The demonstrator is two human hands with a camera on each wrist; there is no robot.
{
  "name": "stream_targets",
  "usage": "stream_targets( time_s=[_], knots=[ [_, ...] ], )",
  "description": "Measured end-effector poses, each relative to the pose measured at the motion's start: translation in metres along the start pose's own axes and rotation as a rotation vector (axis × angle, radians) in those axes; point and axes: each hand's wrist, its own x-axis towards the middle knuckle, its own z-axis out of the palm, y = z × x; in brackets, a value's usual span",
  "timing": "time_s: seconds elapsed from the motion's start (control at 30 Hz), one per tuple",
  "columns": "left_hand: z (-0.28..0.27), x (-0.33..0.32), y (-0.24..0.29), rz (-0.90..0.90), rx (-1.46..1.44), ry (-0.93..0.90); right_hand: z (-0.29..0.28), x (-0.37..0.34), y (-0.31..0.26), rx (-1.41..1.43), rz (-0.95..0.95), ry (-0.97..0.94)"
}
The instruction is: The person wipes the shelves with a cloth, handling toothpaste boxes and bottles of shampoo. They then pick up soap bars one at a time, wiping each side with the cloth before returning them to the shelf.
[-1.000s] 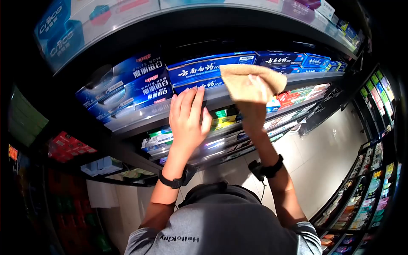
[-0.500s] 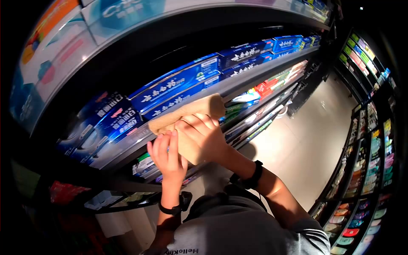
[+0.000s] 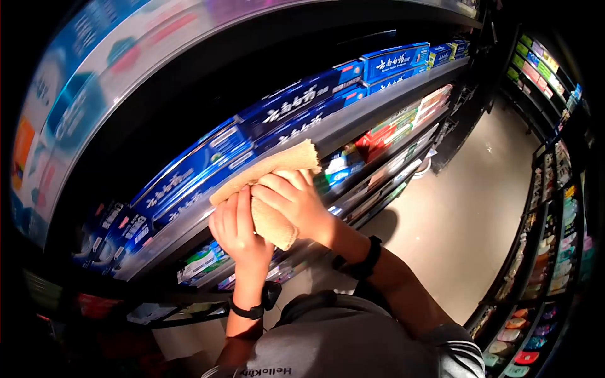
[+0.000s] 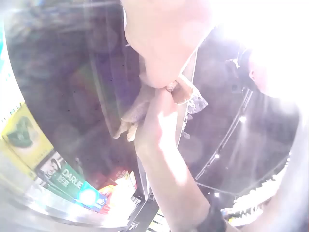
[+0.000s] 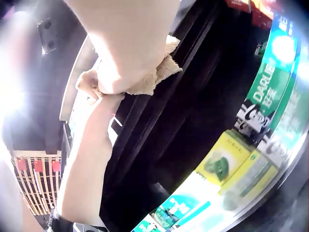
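A tan cloth (image 3: 271,167) lies along the grey front edge of the shelf (image 3: 350,120), and its loose part hangs down between my two hands. My right hand (image 3: 293,201) grips the cloth with the fingers bent over it. Close beside it on the left, my left hand (image 3: 236,227) holds the cloth's left side, fingertips at the shelf edge. In the right wrist view, crumpled cloth (image 5: 154,77) sticks out past the right hand (image 5: 130,38). The left wrist view is washed out by light, with the cloth (image 4: 137,108) partly hidden behind the hands.
Blue toothpaste boxes (image 3: 293,107) stand stacked behind the shelf edge. Large white and teal boxes (image 3: 82,110) fill the shelf above. Lower shelves hold red boxes (image 3: 381,138) and green Darlie boxes (image 5: 265,89). To the right run a pale tiled floor (image 3: 454,214) and another stocked shelf (image 3: 542,252).
The right hand brought the cloth down and left onto the shelf edge, meeting the left hand. Since then both hands have moved slightly left, and the view has shifted along the shelf.
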Motion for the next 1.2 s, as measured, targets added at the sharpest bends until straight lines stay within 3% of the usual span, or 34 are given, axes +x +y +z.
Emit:
stream_targets(
  time_s=[0.5, 0.6, 0.8, 1.2],
  knots=[
    [0.184, 0.091, 0.215, -0.002, -0.001, -0.048, -0.170, -0.045, 0.236, 0.196, 0.036, 0.035],
    [0.211, 0.102, 0.247, -0.067, -0.034, -0.125, -0.198, -0.053, 0.270, 0.168, 0.072, 0.027],
    [0.272, 0.127, 0.303, 0.101, -0.130, -0.069, -0.252, -0.064, 0.336, 0.093, 0.125, 0.108],
    [0.379, 0.179, 0.409, 0.121, -0.301, -0.112, -0.348, -0.086, 0.460, -0.104, 0.155, 0.226]
  ],
)
